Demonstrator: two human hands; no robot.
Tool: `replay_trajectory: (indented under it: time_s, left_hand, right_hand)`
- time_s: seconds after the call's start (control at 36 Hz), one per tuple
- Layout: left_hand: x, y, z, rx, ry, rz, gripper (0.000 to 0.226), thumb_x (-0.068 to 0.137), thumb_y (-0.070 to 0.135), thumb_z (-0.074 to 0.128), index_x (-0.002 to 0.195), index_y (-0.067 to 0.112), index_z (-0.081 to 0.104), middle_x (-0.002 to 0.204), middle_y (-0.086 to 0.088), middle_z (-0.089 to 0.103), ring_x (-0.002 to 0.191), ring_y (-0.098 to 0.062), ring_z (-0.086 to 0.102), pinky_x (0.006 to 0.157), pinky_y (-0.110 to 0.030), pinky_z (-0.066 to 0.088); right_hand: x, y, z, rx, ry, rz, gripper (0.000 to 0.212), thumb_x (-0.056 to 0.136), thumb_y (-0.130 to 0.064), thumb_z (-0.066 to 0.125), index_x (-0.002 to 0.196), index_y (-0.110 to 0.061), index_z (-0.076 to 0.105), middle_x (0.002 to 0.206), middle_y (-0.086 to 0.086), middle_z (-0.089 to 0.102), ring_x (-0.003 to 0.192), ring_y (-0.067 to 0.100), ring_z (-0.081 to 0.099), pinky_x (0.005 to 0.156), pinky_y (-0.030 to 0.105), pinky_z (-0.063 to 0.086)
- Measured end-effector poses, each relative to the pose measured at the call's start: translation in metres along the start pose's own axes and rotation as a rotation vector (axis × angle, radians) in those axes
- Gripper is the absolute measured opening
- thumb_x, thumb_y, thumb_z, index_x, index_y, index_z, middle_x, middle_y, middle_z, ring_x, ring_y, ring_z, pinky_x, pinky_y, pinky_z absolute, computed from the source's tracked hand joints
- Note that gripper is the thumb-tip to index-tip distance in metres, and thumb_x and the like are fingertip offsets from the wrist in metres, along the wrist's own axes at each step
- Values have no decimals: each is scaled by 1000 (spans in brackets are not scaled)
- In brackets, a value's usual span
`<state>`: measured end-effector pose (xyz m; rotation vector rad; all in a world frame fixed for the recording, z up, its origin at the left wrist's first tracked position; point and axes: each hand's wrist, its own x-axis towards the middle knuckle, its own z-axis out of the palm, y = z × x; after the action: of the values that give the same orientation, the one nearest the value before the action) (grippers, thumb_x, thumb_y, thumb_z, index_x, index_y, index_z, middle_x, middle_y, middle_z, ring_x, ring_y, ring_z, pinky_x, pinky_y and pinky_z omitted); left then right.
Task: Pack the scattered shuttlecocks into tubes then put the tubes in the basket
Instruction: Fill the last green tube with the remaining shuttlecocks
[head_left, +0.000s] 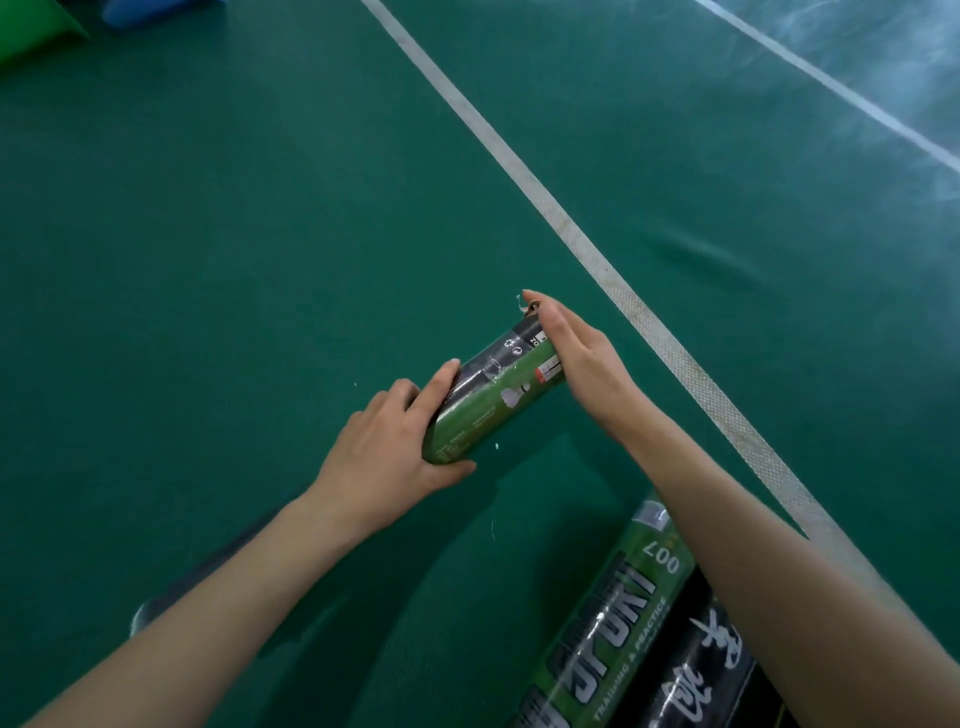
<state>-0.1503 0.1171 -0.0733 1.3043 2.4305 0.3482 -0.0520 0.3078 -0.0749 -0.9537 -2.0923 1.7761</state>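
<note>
My left hand (384, 447) grips the near end of the tube (493, 400). My right hand (576, 358) lays straight fingers (540, 312) over its far mouth, pressing in a shuttlecock (519, 301) that barely shows past them. Next, I think, it needs pushing fully home.
</note>
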Motion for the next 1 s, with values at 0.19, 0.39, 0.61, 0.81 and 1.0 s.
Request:
replay_trajectory:
  time_s: [0.19,0.39,0.61,0.81,1.0]
  left_hand:
    - [-6,13,15,101,-55,-21,96,80,65,57,150,37,-3,112,4,40,107,-17,43,92,-31,39]
    - [-26,30,30,72,-90,-42,98,79,66,58,150,38,-3,114,3,42,106,-17,45,90,-32,42]
    - [-45,42,24,-116,-385,72,116,70,68,64,149,36,-14,146,8,31,128,-11,35,108,-32,35]
    - [-71,19,27,-336,-575,90,104,68,68,67,140,61,-7,151,10,24,128,-7,33,110,-27,28]
    - [-92,15,37,-402,-486,31,104,75,49,74,147,51,0,142,2,37,127,-14,38,103,-26,32]
  right_hand:
    - [-11,17,-1,1,70,128,38,101,-44,33,128,-37,58,127,-7,61,110,9,59,96,26,45]
    - [-31,28,1,37,230,198,36,101,-42,38,124,-30,63,103,-4,67,75,10,59,53,8,44]
    - [-67,38,-25,29,321,296,39,99,-45,40,122,-24,64,75,-5,57,71,19,53,65,22,48]
    - [-96,46,-33,-28,335,332,42,99,-49,37,124,-26,63,63,-2,47,52,5,52,67,29,47]
    - [-105,34,-20,-69,369,300,45,101,-48,30,124,-22,60,97,-7,59,88,12,59,89,34,42]
